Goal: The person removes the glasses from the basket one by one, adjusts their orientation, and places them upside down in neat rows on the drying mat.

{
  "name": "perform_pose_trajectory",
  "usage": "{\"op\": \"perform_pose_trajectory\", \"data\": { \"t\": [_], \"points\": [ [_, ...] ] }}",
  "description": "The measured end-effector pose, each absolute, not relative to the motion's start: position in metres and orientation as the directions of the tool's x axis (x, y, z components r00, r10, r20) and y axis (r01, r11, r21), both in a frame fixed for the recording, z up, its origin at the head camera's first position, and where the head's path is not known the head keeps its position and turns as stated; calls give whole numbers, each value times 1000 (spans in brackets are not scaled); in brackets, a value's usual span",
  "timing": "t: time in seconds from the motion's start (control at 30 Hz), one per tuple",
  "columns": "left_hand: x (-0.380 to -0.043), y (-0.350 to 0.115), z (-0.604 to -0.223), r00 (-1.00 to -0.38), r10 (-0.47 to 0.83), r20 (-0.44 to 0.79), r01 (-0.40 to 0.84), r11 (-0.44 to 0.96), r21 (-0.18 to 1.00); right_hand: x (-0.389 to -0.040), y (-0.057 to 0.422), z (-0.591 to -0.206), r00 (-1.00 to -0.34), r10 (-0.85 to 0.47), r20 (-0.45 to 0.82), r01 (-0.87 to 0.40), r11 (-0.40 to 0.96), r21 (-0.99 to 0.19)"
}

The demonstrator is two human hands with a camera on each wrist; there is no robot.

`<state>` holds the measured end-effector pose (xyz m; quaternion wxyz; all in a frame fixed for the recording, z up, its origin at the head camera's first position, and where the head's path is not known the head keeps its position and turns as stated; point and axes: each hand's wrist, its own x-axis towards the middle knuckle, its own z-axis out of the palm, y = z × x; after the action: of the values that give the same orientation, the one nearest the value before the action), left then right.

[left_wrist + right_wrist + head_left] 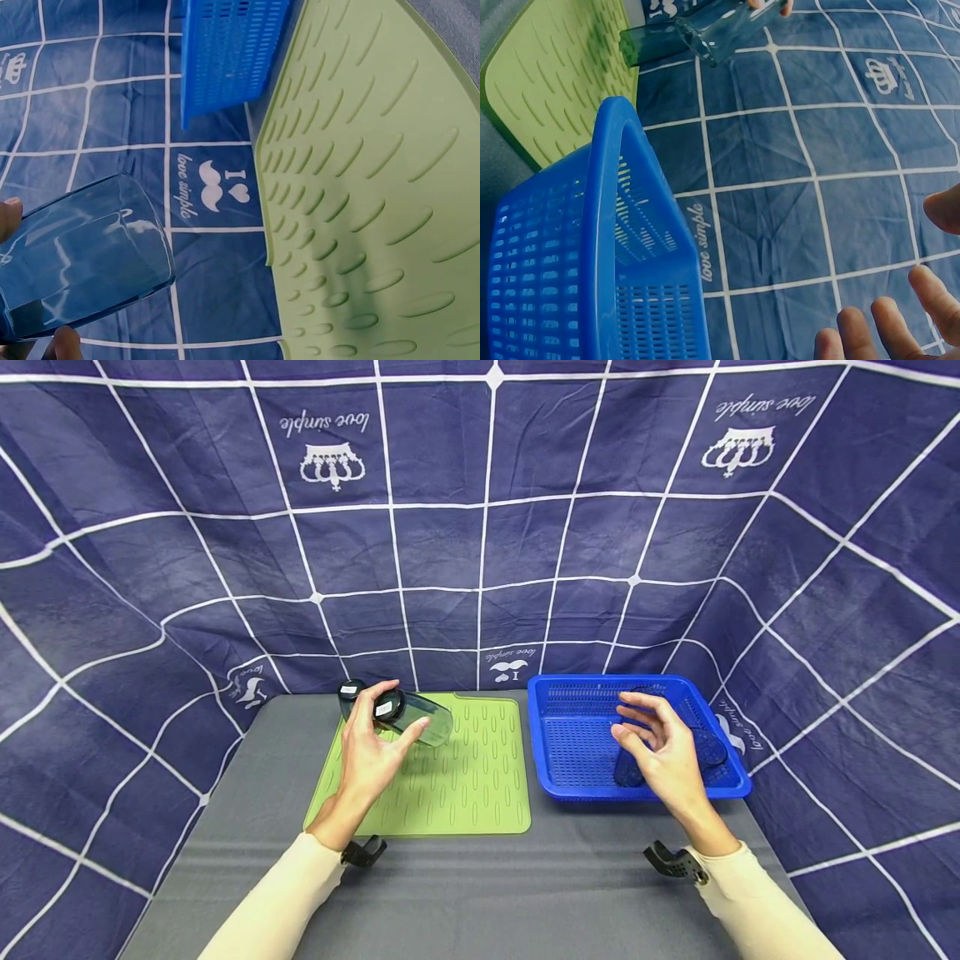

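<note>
In the head view my left hand [369, 752] grips a clear drinking glass [429, 720] over the left part of a ribbed green mat [480, 777]. The glass is tilted, its dark base with a white label towards the hand and its mouth to the right. In the left wrist view that glass [90, 255] lies between thumb and fingertips. Behind the hand a second glass [350, 689] shows its dark labelled base; the hand hides part of it. My right hand [667, 760] hovers over a blue basket [573, 792], fingers apart and loosely bent, holding nothing.
Inside the basket lie transparent glasses [628, 770], partly hidden by my right hand. Basket and mat stand side by side on a grey tabletop [480, 893]. Blue checked cloth [442, 552] hangs close behind and at both sides.
</note>
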<state>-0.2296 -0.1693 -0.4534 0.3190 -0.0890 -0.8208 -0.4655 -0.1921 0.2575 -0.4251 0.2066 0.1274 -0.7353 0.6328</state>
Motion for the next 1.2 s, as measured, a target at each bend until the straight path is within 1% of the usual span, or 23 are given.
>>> {"op": "perform_pose_trajectory", "data": {
  "t": [0.3,0.4,0.5,0.63,1.2],
  "points": [
    [-241,-172,-460,-770,-146,621,436,589,680,-192,264,-426,-878,88,470,-451,175,-875],
    [-246,-173,-461,-765,-148,627,443,586,678,-192,266,-426,-876,92,473,-452,182,-873],
    [-250,-174,-460,-772,-146,618,440,579,686,-192,269,-427,-875,95,474,-451,188,-872],
    [-254,-175,-460,-785,-144,602,427,578,695,-193,272,-428,-876,99,472,-444,216,-869],
    [-272,-175,-470,-798,-125,590,409,606,682,-193,283,-431,-859,112,500,-434,359,-826]
  ]
}}
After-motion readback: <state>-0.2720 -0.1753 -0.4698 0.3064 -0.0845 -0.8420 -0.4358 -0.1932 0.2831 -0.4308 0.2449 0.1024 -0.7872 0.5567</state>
